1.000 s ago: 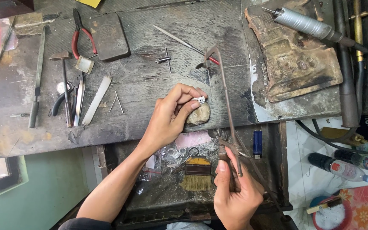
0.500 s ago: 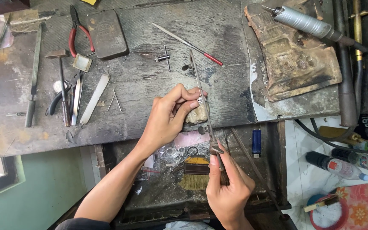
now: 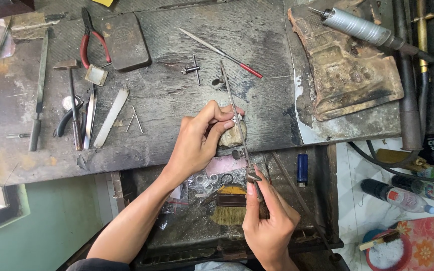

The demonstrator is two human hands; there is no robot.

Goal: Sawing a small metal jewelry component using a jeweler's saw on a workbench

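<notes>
We are looking down on a dark, scarred wooden bench point(image 3: 177, 125), stained with soot and rust, and we take the small pale stone block point(image 3: 233, 134) at its front edge as our landmark. Our left hand point(image 3: 202, 140) closes on a small silver ring point(image 3: 237, 119) and presses it onto the top of that block, finger and thumb pinching it. Our right hand point(image 3: 269, 221), well below the block and over the open drawer point(image 3: 277, 200) under the bench, has its grip closed on the handle of a jeweller's saw frame point(image 3: 237, 120), whose thin length runs up past the block and touches the ring.

Left of the block lie a small hammer point(image 3: 71, 100), tweezers point(image 3: 90, 115), a flat white file point(image 3: 110, 118) and, farther out, a long dark file point(image 3: 38, 90). Up and left of it are red-handled pliers point(image 3: 89, 42) and a dark flat tin point(image 3: 125, 41). Above it lies a needle file with a red tip point(image 3: 222, 52). To its right sits a charred soldering block point(image 3: 352, 70), with a metal rotary handpiece point(image 3: 357, 27) beyond. Below the block, in the drawer, we see a brush point(image 3: 229, 206) and a blue lighter point(image 3: 302, 168). The wall at lower left is green; the floor at lower right is white tile with plastic bottles point(image 3: 403, 195).
</notes>
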